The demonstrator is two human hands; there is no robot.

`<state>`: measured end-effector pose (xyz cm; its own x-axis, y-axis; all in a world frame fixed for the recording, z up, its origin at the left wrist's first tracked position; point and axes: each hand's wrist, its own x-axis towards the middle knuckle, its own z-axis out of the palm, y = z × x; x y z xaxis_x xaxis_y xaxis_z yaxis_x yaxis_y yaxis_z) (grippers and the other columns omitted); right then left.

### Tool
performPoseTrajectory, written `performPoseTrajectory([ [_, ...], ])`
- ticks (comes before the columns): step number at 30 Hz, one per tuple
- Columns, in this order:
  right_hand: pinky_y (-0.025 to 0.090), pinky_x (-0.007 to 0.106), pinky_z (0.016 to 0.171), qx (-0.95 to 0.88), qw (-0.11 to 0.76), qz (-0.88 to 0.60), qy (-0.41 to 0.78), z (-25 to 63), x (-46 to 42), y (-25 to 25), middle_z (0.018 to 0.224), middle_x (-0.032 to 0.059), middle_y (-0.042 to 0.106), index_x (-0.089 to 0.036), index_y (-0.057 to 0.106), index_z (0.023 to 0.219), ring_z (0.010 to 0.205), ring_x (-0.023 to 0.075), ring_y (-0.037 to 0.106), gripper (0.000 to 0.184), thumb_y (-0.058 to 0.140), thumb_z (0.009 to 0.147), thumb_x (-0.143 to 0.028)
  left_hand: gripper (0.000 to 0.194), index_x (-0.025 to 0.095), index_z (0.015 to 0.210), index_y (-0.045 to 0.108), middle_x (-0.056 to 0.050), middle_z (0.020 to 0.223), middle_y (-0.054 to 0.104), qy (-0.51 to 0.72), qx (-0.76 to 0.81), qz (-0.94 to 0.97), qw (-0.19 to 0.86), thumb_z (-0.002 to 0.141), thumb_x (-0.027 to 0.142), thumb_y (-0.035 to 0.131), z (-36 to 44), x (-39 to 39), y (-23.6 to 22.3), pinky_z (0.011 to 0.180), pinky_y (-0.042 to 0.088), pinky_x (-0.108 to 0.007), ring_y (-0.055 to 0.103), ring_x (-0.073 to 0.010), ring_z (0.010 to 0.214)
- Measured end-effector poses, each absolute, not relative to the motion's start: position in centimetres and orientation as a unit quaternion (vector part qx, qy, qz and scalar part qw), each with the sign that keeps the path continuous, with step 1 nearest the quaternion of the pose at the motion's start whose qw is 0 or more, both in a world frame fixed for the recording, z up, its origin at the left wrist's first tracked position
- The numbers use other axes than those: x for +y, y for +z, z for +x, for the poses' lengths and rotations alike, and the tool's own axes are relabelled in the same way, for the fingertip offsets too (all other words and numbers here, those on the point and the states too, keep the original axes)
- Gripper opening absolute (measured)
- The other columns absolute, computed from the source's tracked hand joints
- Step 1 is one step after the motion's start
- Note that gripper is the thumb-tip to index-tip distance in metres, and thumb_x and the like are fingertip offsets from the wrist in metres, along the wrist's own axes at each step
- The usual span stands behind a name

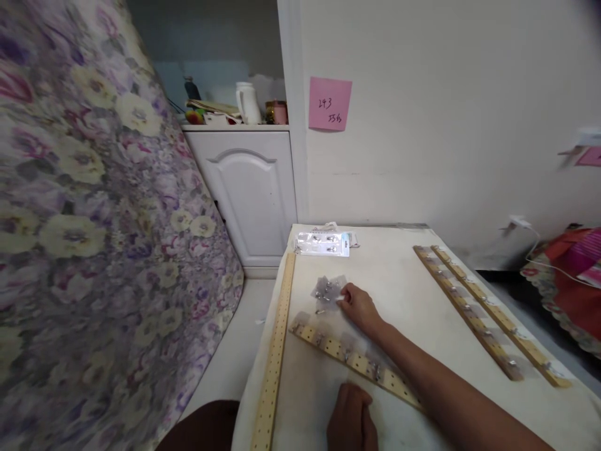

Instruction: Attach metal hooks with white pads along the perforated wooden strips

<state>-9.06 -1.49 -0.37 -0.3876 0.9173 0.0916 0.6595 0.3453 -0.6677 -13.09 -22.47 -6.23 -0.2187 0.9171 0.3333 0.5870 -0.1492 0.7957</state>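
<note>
My right hand (359,307) reaches across the table, fingers pinched together at the edge of a small pile of clear packets (327,290) with metal bits inside. Just in front of it lies a slanted wooden strip (357,361) with holes, with several small clear packets and metal hooks laid along it. My left hand (350,416) rests curled in a loose fist on the white table (413,282), just below that strip. Whether it holds anything is hidden.
A long wooden strip (277,351) runs along the table's left edge. Two more strips (474,313) lie slanted at the right. A blister pack (323,244) lies at the far edge. A floral mattress (94,219) leans at left; a white cabinet (251,188) stands behind.
</note>
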Motion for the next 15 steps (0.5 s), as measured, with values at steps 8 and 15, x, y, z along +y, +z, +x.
performPoseTrajectory([
  [8,0.035,0.023,0.060,-0.773,0.256,-0.503,0.290,-9.7,-0.8,-1.2,0.072,-0.0009,0.062,-0.021,0.061,0.076,0.068,0.0143,0.055,0.004,0.060,0.073,-0.019,0.024,0.022,0.078,0.054,-0.002,0.077,0.055,0.482,0.636,0.586,0.141,0.074,0.004,0.039,-12.8,-22.2,-7.4,0.065,0.045,-0.024,0.055,-0.0157,0.069],
  [15,0.041,0.028,0.069,-0.767,0.318,-0.492,0.261,-9.4,-0.7,-0.6,0.086,0.0027,0.061,-0.020,0.059,0.100,0.074,0.0167,0.056,0.023,0.050,0.079,-0.017,0.026,0.022,0.078,0.054,-0.002,0.078,0.056,0.464,0.646,0.587,0.150,0.071,0.003,0.039,-12.9,-22.0,-8.4,0.065,0.044,-0.023,0.055,-0.0155,0.068],
])
